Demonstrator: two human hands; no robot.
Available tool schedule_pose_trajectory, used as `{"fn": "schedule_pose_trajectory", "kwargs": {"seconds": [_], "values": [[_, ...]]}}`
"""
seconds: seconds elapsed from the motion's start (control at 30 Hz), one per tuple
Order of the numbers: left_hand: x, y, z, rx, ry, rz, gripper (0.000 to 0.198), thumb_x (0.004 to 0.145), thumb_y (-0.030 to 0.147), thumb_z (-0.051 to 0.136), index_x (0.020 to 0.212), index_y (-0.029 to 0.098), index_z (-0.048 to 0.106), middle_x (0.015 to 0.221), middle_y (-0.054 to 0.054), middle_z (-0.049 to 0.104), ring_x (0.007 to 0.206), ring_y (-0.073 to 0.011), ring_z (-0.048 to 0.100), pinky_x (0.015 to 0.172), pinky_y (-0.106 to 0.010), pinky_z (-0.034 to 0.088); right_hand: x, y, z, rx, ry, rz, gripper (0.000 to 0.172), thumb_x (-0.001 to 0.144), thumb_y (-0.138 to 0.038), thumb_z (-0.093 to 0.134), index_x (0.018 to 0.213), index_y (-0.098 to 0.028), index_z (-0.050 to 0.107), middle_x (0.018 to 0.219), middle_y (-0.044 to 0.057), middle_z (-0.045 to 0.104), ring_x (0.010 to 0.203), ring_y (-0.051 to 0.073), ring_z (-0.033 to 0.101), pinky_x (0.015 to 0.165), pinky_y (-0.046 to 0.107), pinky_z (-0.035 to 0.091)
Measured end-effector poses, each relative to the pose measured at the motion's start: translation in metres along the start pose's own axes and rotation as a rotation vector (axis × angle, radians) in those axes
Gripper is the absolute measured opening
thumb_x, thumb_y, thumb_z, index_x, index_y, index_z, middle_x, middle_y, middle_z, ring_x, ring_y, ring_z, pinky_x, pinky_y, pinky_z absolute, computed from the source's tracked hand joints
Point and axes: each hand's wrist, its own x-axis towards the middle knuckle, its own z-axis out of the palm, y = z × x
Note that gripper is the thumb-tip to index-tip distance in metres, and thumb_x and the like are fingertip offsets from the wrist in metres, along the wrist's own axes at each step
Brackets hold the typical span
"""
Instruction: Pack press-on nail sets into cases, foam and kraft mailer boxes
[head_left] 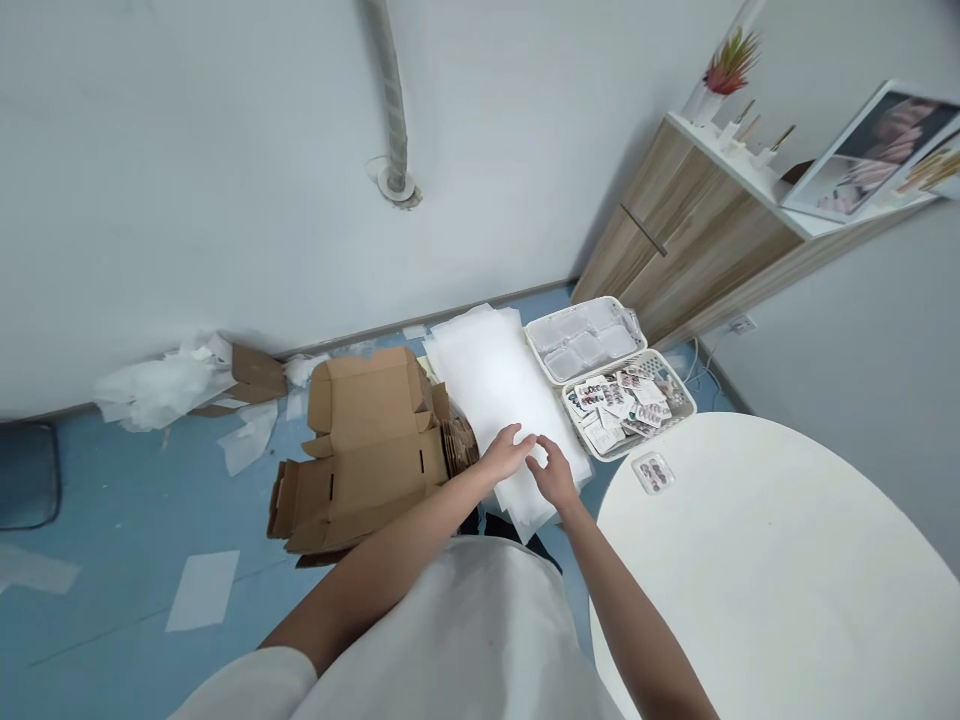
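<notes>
My left hand (pixel 506 454) is over the stack of white sheets (pixel 491 365), its fingers apart and nothing in it. Close beside it on the right, my right hand (pixel 553 474) also hovers above the sheets, fingers curved and apart, holding nothing. The fingertips of both hands nearly meet. Flattened brown cardboard boxes (pixel 375 430) are piled left of the sheets. To the right stand a white basket of printed cards (pixel 626 405) and a white basket with clear plastic boxes (pixel 585 338). A small clear pack (pixel 653 473) lies on the round white table (pixel 772 560).
A wooden cabinet (pixel 697 220) with a picture frame (pixel 870 150) and a plant is at the back right. Crumpled white wrapping (pixel 169 385) lies by the wall. Loose paper (pixel 202 590) and a dark chair (pixel 26 475) are at the left.
</notes>
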Motion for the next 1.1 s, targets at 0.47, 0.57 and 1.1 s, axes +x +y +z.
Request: {"fn": "schedule_pose_trajectory", "kwargs": {"seconds": [0.47, 0.57, 1.1], "values": [[0.068, -0.002, 0.024, -0.167, 0.265, -0.311, 0.062, 0.077, 0.052, 0.046, 0.126, 0.015, 0.037, 0.140, -0.013, 0.030, 0.128, -0.0241, 0.028, 0.098, -0.030, 0.032, 0.072, 0.017, 0.016, -0.220, -0.128, -0.117, 0.057, 0.075, -0.022, 0.046, 0.130, -0.012, 0.033, 0.141, 0.016, 0.027, 0.133, 0.027, 0.015, 0.103, 0.049, 0.020], [0.067, -0.005, 0.024, -0.161, 0.289, -0.261, 0.050, 0.076, 0.046, 0.052, 0.116, 0.016, 0.046, 0.131, -0.013, 0.043, 0.123, -0.0246, 0.036, 0.095, -0.030, 0.034, 0.066, 0.012, 0.021, -0.255, -0.194, -0.171, 0.060, 0.071, -0.013, 0.045, 0.130, -0.016, 0.033, 0.138, 0.013, 0.034, 0.132, 0.027, 0.018, 0.102, 0.054, 0.016], [0.068, -0.018, 0.017, -0.215, 0.514, -0.262, 0.020, 0.080, 0.034, 0.046, 0.084, 0.017, 0.055, 0.082, -0.004, 0.060, 0.074, -0.0135, 0.056, 0.068, -0.026, 0.045, 0.075, -0.004, -0.003, -0.031, -0.003, -0.193, 0.047, 0.076, -0.032, 0.049, 0.121, -0.019, 0.043, 0.131, 0.012, 0.039, 0.121, 0.025, 0.035, 0.099, 0.043, 0.029]]}}
